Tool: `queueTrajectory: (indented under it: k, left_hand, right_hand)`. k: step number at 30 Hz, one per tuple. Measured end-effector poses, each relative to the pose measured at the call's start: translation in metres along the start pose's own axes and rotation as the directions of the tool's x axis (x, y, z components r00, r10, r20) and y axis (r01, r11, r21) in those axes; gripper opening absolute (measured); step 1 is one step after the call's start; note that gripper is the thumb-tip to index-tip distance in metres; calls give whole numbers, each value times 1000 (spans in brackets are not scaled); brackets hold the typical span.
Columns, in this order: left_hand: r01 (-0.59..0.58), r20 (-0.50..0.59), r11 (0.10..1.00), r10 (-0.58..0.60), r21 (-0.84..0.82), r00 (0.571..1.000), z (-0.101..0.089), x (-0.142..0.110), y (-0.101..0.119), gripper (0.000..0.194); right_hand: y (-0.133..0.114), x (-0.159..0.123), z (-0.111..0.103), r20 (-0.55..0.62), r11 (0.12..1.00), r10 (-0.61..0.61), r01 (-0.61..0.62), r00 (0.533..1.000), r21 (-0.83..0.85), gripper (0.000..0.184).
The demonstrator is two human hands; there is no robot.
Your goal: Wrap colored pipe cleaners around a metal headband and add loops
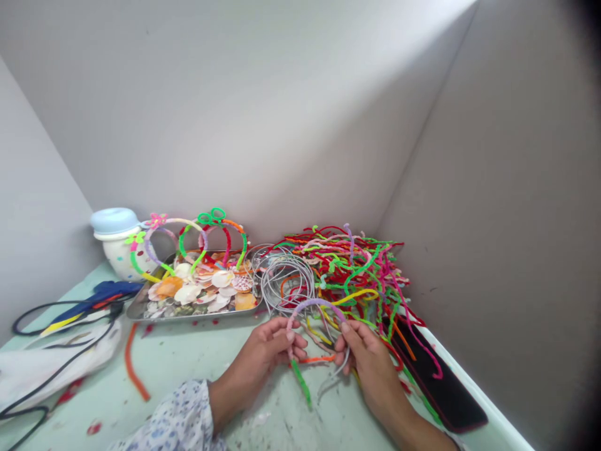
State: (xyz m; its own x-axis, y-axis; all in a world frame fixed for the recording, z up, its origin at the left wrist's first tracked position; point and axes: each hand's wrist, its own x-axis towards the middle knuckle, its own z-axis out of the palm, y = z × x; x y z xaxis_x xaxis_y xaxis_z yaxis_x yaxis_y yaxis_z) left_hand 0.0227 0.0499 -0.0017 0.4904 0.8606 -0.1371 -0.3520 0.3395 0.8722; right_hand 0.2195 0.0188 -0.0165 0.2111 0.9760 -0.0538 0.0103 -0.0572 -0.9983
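Fingers (346,329) of left hand (270,349) and right hand (370,364) grip a pipe-cleaner headband (313,303), ends hidden.

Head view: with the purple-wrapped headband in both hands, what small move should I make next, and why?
Probably wrap the purple covering further along the purple-wrapped headband toward the right hand, since the pale end there looks bare. The left hand already pinches the other side, near a dangling green pipe cleaner.
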Motion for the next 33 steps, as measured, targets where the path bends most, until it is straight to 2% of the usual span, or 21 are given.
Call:
queueTrajectory:
  k: [3,7,13,17,20,28,33]
  left_hand:
    - [6,3,1000,-6,-13,1000,-2,1,-1,22]
    - [8,10,1000,-7,-29,1000,-2,1,-1,22]
    - [-3,-55,999,1,-51,998,2,1,2,20]
    - [22,-82,996,-29,-88,996,2,1,2,20]
    - [36,-75,994,-44,-106,996,0,1,2,19]
    - [50,-83,995,-58,-90,995,0,2,1,22]
    - [2,-66,996,-8,-91,998,0,0,1,28]
  right_hand:
    - [0,-1,-2,45,1000,-16,16,999,21,33]
    - [-4,-4,-2,47,998,1,-5,999,67,34]
    - [-7,-9,0,126,997,-25,34,992,-71,35]
    - [-7,-10,1,188,994,-30,50,982,-99,39]
    - [-8,-11,1,167,995,-15,31,986,-98,43]
    - [-6,-10,1,135,991,13,6,991,-135,39]
    - [-4,-8,0,90,997,40,-35,995,-65,37]
